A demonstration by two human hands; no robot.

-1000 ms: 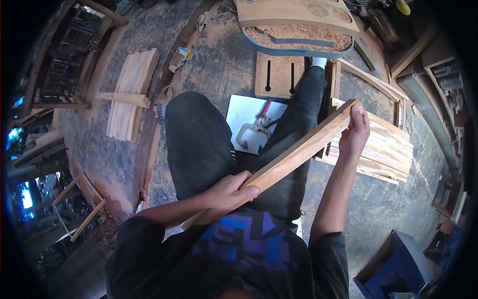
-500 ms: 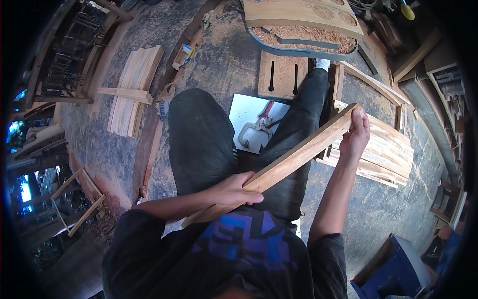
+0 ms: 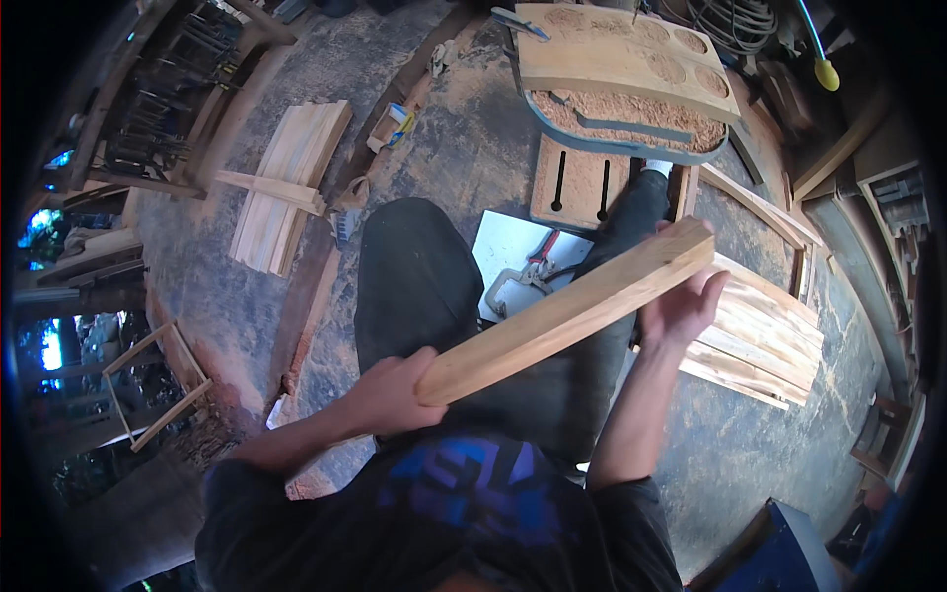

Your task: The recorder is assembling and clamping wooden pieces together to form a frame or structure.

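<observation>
Ok so I'm holding wooden bar (image 3: 572, 314) slantwise over my lap: left hand (image 3: 397, 393) clasping near end, right hand (image 3: 679, 314) curling under far end, thumb sticking out. Red-handled clamp (image 3: 544, 246) lying on white board (image 3: 499, 240) beyond, planks (image 3: 764, 340) sitting off right.

We can read no words, numbers or signs here. Across the chest of the dark T-shirt (image 3: 316, 543) we see a blocky blue and purple print (image 3: 472, 485), its angular shapes resembling lettering, but it is foreshortened and blurred, so we cannot make out any character in it.
</observation>
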